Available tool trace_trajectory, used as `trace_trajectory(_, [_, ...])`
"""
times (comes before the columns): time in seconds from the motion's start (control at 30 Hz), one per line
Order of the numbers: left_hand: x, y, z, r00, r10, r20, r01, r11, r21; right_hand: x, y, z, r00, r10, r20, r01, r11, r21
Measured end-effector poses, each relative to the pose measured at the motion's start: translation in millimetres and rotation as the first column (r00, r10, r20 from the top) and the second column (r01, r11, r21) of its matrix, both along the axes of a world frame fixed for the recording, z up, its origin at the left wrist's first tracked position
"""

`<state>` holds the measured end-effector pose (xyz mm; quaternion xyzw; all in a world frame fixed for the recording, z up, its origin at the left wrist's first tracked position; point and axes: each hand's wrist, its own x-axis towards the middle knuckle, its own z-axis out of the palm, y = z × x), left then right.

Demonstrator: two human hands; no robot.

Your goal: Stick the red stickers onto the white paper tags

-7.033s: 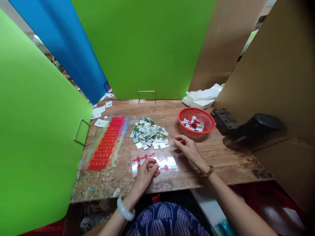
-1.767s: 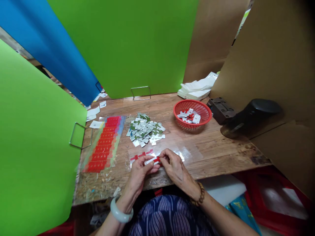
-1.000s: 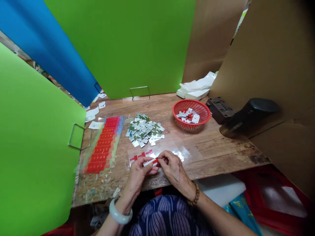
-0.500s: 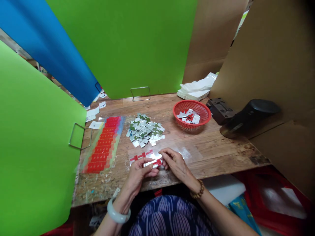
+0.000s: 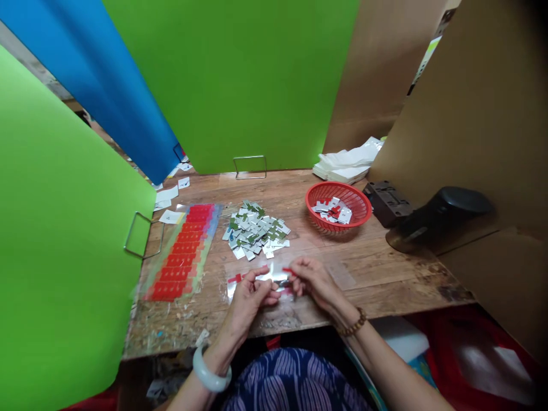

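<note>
My left hand (image 5: 252, 294) and my right hand (image 5: 314, 279) meet over a clear plastic sheet (image 5: 265, 281) near the table's front edge. Both are pinched on a small silver-and-red piece (image 5: 282, 279) held between them, with a bit of red sticker at my right fingertips. A few red stickers (image 5: 234, 278) remain on the clear sheet by my left hand. Behind my hands lies a pile of small silver and green pieces (image 5: 254, 231). A red basket (image 5: 357, 220) with several finished pieces stands to the right of the pile.
A long sheet of red stickers (image 5: 184, 251) lies at the left. White bags (image 5: 346, 165) are stacked at the back right. A black device (image 5: 436, 214) and a dark block (image 5: 387, 202) stand at the right. Green, blue and cardboard screens (image 5: 240, 80) enclose the wooden table (image 5: 385, 268).
My right hand went from the pile to my left hand, and both have worked the small piece. In the last second my right hand pulled slightly right, with red sticker at its fingertips.
</note>
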<state>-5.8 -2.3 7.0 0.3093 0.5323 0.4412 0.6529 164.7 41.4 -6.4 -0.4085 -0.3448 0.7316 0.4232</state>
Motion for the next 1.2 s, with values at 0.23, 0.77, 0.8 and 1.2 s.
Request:
trace_trajectory(0.23, [-4.4, 2.6, -20.8, 0.998, 0.046, -0.035, -0.047, 0.999, -0.022, 14.2, 44.4, 11.9, 0.956, -0.281, 0.087, 0.252, 0.934, 0.254])
trace_trajectory(0.77, [-5.2, 0.2, -28.2, 0.996, 0.084, 0.008, -0.083, 0.995, -0.062, -11.2, 74.3, -22.6, 0.553, -0.302, 0.776, -0.384, 0.735, 0.559])
trace_trajectory(0.8, [-5.4, 0.5, -28.3, 0.996, 0.084, 0.011, -0.083, 0.995, -0.062, -10.7, 72.8, -22.2, 0.567, -0.294, 0.769, -0.385, 0.731, 0.564])
trace_trajectory(1.2, [-7.1, 8.2, -7.2, 0.946, 0.065, 0.317, -0.01, 0.985, -0.172, -13.2, -0.9, 1.9, 0.794, -0.176, 0.581, -0.392, 0.582, 0.712])
